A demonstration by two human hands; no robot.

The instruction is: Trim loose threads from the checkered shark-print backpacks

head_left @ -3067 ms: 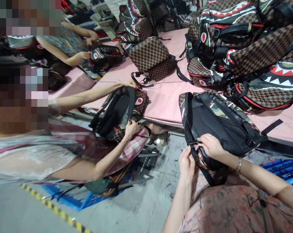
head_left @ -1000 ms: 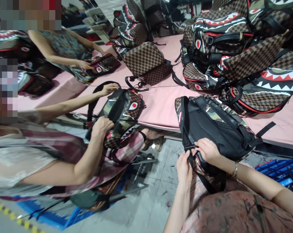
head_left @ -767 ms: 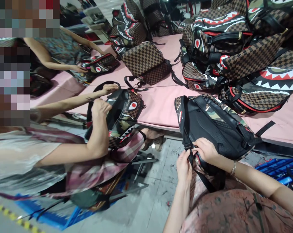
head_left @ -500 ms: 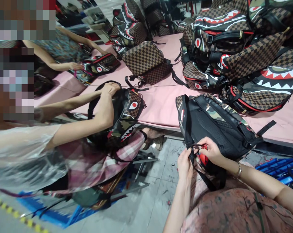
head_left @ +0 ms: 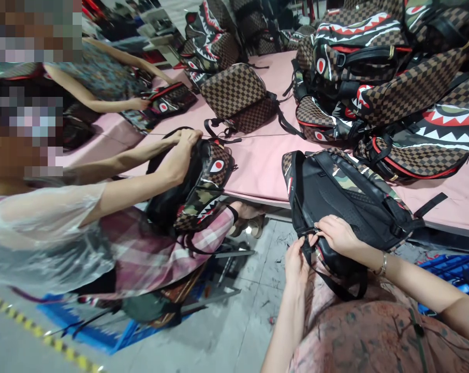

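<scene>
A black-backed backpack (head_left: 335, 191) with camouflage and brown-checked sides lies tilted across the table edge and my lap, its back panel up. At its lower left corner my left hand (head_left: 296, 261) is closed, pinching the black shoulder strap (head_left: 305, 207) near its lower end. My right hand (head_left: 337, 235) is curled just beside it, fingertips meeting at the strap. A slim dark thing shows at those fingertips; its kind is hidden by the fingers. A loose black webbing loop (head_left: 337, 290) hangs below both hands.
Shark-mouth backpacks (head_left: 358, 46) are piled at the right back of the pink table (head_left: 258, 166). A checked bag (head_left: 234, 93) lies mid-table. At left, a co-worker's hands (head_left: 188, 137) hold another backpack (head_left: 203, 191); another person works beyond. Blue crates (head_left: 452, 274) stand low at right.
My right hand has turned over and moved slightly left against the strap; the red thing seen under its fingers is now hidden. My left hand stays at the strap. The view has shifted a little.
</scene>
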